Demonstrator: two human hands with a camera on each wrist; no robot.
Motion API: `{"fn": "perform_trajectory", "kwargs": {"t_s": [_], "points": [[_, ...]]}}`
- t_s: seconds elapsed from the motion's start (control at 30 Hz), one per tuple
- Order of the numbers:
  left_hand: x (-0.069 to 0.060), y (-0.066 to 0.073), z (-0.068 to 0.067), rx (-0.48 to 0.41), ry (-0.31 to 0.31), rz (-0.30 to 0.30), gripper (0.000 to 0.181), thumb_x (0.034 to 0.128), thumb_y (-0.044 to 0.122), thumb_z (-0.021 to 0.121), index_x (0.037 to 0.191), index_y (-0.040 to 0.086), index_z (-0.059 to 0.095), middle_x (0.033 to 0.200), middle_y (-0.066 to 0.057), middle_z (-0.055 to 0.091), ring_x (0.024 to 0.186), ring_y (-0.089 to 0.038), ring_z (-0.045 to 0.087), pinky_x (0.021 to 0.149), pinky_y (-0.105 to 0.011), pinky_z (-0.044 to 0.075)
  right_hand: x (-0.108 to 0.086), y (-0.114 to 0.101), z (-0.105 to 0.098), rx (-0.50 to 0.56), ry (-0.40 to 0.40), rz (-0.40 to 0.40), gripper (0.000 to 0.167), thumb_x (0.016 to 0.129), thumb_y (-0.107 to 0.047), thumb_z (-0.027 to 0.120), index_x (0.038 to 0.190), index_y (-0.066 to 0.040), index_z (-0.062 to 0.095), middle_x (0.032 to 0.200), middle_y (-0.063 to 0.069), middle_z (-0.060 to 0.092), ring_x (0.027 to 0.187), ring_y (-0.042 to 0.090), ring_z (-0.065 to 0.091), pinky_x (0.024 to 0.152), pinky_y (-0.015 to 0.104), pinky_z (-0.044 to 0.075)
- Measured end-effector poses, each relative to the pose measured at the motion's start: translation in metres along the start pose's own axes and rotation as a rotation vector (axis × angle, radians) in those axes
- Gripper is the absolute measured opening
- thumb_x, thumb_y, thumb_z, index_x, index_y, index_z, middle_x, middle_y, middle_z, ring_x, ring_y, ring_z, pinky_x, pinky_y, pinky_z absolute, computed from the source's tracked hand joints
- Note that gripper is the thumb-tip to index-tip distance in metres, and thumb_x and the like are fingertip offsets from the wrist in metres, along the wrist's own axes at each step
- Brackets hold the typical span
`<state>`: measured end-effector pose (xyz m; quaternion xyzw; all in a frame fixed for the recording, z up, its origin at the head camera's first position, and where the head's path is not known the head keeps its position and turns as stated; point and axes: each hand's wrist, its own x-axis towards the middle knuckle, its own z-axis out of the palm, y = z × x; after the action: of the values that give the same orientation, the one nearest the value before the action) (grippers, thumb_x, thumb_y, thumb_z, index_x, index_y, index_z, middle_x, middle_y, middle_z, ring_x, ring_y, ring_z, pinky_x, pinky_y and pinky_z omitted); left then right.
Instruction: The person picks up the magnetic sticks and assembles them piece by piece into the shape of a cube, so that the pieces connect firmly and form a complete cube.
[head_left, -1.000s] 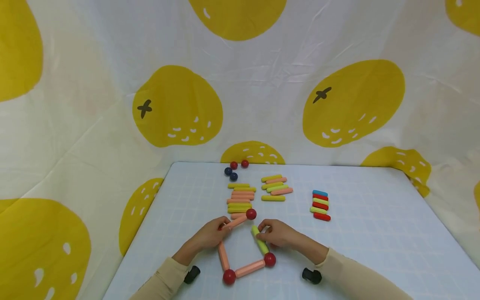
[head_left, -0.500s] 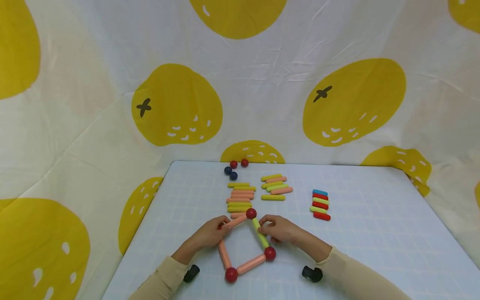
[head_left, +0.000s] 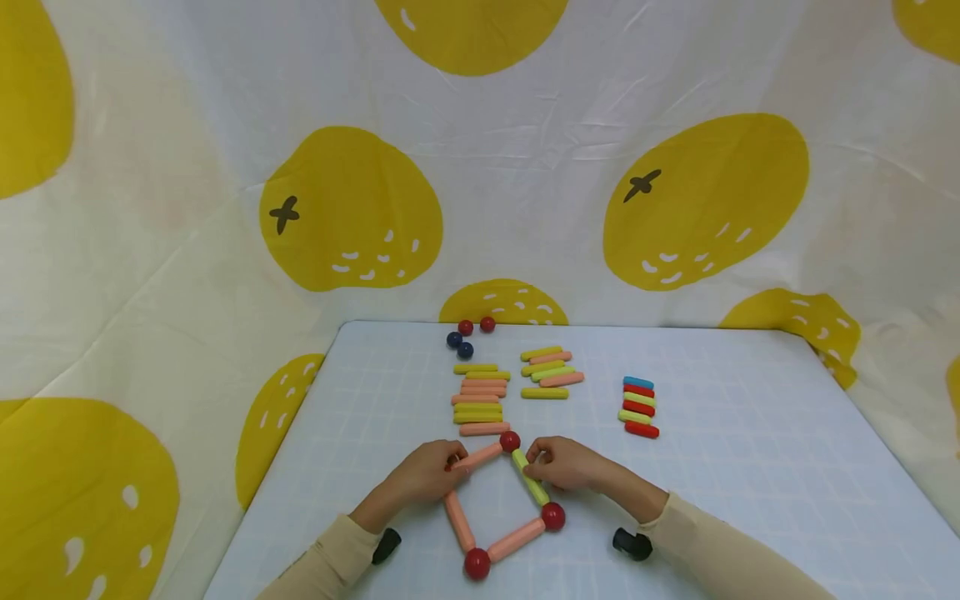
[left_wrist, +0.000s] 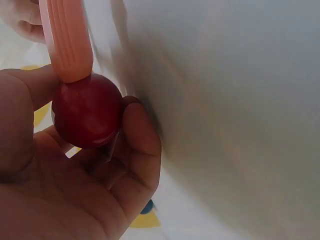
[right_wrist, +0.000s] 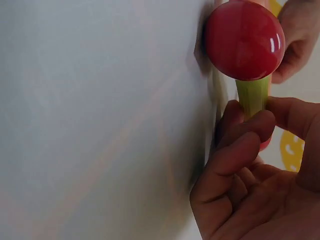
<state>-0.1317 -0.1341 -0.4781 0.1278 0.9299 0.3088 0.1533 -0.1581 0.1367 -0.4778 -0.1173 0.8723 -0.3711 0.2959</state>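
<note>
Red balls and sticks form a four-sided frame on the table. The left hand [head_left: 427,472] grips its left corner, where the left wrist view shows a red ball [left_wrist: 87,111] between thumb and fingers, joined to a pink stick [left_wrist: 67,40]. The right hand [head_left: 567,463] pinches the light green stick [head_left: 534,482] on the right side. That stick runs between the top red ball [head_left: 510,442] and the right red ball [head_left: 553,516]. Two pink sticks [head_left: 516,541] [head_left: 459,522] meet at the near red ball [head_left: 477,564].
Beyond the frame lie a column of yellow and pink sticks [head_left: 477,408] and a second group [head_left: 545,393]. Two red balls [head_left: 487,324] and two dark blue balls [head_left: 465,350] are at the table's back edge. Short red, green and blue sticks [head_left: 642,430] lie to the right.
The right hand has brought the green stick's far end up to the top red ball, closing the gap there. The whole frame has since shifted slightly right and nearer, with both hands still on it.
</note>
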Motion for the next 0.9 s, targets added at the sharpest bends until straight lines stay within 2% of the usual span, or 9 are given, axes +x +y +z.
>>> {"fn": "perform_trajectory", "kwargs": {"t_s": [0.13, 0.3, 0.47, 0.6, 0.73, 0.8, 0.9], "points": [[0.003, 0.003, 0.004, 0.026, -0.025, 0.006, 0.013, 0.0960, 0.023, 0.069, 0.103, 0.012, 0.069, 0.077, 0.002, 0.055, 0.070, -0.013, 0.050, 0.061, -0.025, 0.039, -0.004, 0.000, 0.000, -0.107, 0.033, -0.012, 0.019, 0.094, -0.033, 0.072, 0.101, -0.016, 0.064, 0.083, 0.000, 0.061, 0.072, 0.015, 0.057, 0.064, 0.028, 0.045], [0.016, 0.004, 0.007, -0.057, -0.053, -0.007, 0.013, 0.0979, 0.024, 0.068, 0.107, 0.015, 0.068, 0.082, 0.002, 0.059, 0.072, -0.014, 0.055, 0.061, -0.026, 0.045, -0.008, -0.001, -0.001, -0.187, 0.097, 0.012, 0.020, 0.093, -0.032, 0.072, 0.100, -0.015, 0.064, 0.081, 0.000, 0.061, 0.072, 0.015, 0.056, 0.064, 0.029, 0.044], [0.025, 0.003, 0.005, -0.092, -0.014, 0.031, 0.016, 0.0976, 0.022, 0.069, 0.113, 0.018, 0.070, 0.095, 0.005, 0.064, 0.085, -0.013, 0.058, 0.072, -0.028, 0.050, -0.010, 0.001, -0.004, -0.203, 0.148, 0.045, 0.019, 0.093, -0.031, 0.073, 0.099, -0.015, 0.064, 0.083, -0.001, 0.063, 0.074, 0.015, 0.056, 0.065, 0.029, 0.046], [0.024, -0.001, -0.001, -0.086, 0.019, 0.070, 0.026, 0.0976, 0.023, 0.070, 0.122, 0.015, 0.069, 0.110, 0.001, 0.065, 0.096, -0.015, 0.058, 0.083, -0.033, 0.053, -0.012, 0.003, -0.009, -0.202, 0.190, 0.067, 0.019, 0.093, -0.030, 0.072, 0.100, -0.014, 0.064, 0.085, -0.001, 0.064, 0.075, 0.016, 0.057, 0.066, 0.030, 0.048], [0.020, -0.008, -0.005, -0.080, 0.001, 0.050, 0.037, 0.0955, 0.019, 0.072, 0.132, 0.017, 0.065, 0.114, -0.002, 0.064, 0.098, -0.016, 0.058, 0.085, -0.036, 0.054, -0.013, 0.008, -0.011, -0.205, 0.227, 0.098, 0.021, 0.093, -0.032, 0.072, 0.102, -0.013, 0.065, 0.088, 0.000, 0.066, 0.076, 0.016, 0.057, 0.067, 0.031, 0.050], [0.019, -0.012, -0.004, -0.075, -0.016, 0.017, 0.042, 0.0945, 0.018, 0.073, 0.135, 0.019, 0.063, 0.111, -0.001, 0.063, 0.096, -0.016, 0.057, 0.083, -0.035, 0.054, -0.014, 0.011, -0.011, -0.206, 0.242, 0.116, 0.022, 0.093, -0.032, 0.072, 0.103, -0.013, 0.066, 0.089, 0.000, 0.066, 0.077, 0.016, 0.057, 0.067, 0.031, 0.050], [0.022, -0.013, -0.001, -0.072, -0.021, 0.010, 0.046, 0.0943, 0.018, 0.074, 0.138, 0.020, 0.062, 0.109, 0.000, 0.063, 0.094, -0.016, 0.056, 0.081, -0.033, 0.053, -0.016, 0.014, -0.010, -0.196, 0.260, 0.135, 0.020, 0.093, -0.032, 0.071, 0.101, -0.014, 0.066, 0.084, 0.000, 0.065, 0.074, 0.016, 0.057, 0.065, 0.029, 0.048]]}}
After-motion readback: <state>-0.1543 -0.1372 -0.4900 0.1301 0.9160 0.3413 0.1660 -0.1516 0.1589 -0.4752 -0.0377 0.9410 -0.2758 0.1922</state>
